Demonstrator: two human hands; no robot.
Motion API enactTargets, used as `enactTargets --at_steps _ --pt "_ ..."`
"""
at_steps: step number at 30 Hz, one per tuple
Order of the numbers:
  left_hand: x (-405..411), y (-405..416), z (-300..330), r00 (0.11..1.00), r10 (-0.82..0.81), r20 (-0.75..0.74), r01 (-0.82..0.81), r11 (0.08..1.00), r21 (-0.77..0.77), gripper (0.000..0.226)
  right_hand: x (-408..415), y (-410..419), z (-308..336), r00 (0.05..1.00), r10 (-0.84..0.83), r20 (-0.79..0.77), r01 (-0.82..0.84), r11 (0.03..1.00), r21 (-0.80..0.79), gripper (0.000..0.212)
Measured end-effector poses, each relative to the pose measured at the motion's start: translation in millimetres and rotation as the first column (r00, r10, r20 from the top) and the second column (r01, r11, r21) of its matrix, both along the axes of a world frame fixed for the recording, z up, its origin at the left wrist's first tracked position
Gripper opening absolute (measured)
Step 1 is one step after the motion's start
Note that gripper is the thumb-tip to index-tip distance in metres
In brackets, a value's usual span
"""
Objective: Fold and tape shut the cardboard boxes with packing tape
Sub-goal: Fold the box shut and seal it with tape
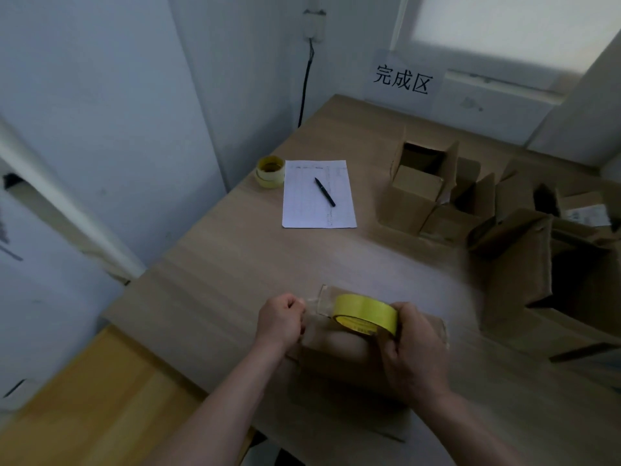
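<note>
Gripped tape roll (366,314) in right hand (411,351), pinched its clingy, flimsy free end in left hand (280,319), above light box (339,361).

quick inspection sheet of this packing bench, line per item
surface: light wood-grain table, set in a room corner
job's things: yellow roll of packing tape held over a closed brown cardboard box; clear strip drawn out leftward; open cardboard boxes crowd the right side
clutter: white printed sheet with a black pen lying on it; spare yellow tape rolls stacked beside the sheet
grippers: left hand pinches the tape end; right hand grips the roll
cables: black cable runs down the wall from a white fitting
surroundings: pale walls, white sign with black characters, frosted window
</note>
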State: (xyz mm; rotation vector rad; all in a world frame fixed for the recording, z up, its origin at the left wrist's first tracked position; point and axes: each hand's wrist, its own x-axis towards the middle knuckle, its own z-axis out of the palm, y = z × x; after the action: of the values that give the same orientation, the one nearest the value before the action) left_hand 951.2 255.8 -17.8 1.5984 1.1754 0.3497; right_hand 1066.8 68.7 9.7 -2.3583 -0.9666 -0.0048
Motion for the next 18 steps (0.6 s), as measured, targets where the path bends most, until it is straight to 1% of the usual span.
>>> enactTargets --at_steps 2,4,5,6,8,9,10,11,12,13,14,16,18 --pt "1 -2 -7 0.997 -0.058 -0.056 0.061 0.997 0.049 0.040 -2 1 -1 1.000 0.007 0.010 -0.007 1.000 -0.013 0.035" --pt "2 -5 -13 0.989 -0.104 -0.104 0.114 0.989 0.096 0.043 -4 3 -2 0.999 0.024 0.030 -0.024 1.000 -0.011 0.033" --pt "3 -7 -15 0.987 -0.115 -0.116 0.125 0.988 0.090 0.041 -5 3 -2 0.999 0.028 0.034 -0.027 0.999 -0.018 0.031" --pt "4 -7 -17 0.983 -0.121 -0.137 0.131 0.989 0.067 0.036 -5 3 -1 0.999 0.025 0.033 -0.024 0.999 -0.031 0.029" --pt "1 -7 -15 0.977 -0.099 -0.191 0.089 0.994 -0.060 0.019 -6 3 -1 0.999 0.015 0.041 -0.013 0.998 -0.055 0.027" --pt "-2 -5 -16 0.975 -0.083 -0.207 0.059 0.991 -0.120 0.029 -6 3 -1 0.999 0.014 0.044 -0.011 0.998 -0.060 0.027" --pt "-5 -1 -16 0.981 -0.063 -0.183 0.043 0.993 -0.111 0.046 -7 4 0 0.999 0.015 0.040 -0.013 0.998 -0.060 0.027" --pt "-5 1 -14 0.992 -0.038 -0.119 0.031 0.998 -0.058 0.057 -6 4 0 0.999 0.016 0.039 -0.013 0.998 -0.058 0.026" --pt "-2 -1 -10 1.000 -0.007 -0.006 0.007 1.000 -0.016 0.057 -6 4 0 0.999 0.013 0.040 -0.010 0.998 -0.062 0.026" --pt "3 -6 -4 0.993 -0.001 0.122 0.005 0.999 -0.031 0.049 -5 4 -1 0.999 0.006 0.044 -0.002 0.997 -0.071 0.026" --pt "8 -12 -2 0.978 -0.029 0.207 0.043 0.997 -0.065 0.041 -5 4 -3 0.999 -0.001 0.047 0.005 0.997 -0.078 0.025" --pt "14 -25 0 0.954 -0.115 0.277 0.148 0.984 -0.102 0.035 -4 3 -2 1.000 0.006 0.023 -0.004 0.997 -0.078 0.022" --pt "18 -29 -3 0.938 -0.148 0.312 0.184 0.979 -0.087 0.036 1 3 0 0.999 0.017 -0.046 -0.019 0.999 -0.045 0.018"
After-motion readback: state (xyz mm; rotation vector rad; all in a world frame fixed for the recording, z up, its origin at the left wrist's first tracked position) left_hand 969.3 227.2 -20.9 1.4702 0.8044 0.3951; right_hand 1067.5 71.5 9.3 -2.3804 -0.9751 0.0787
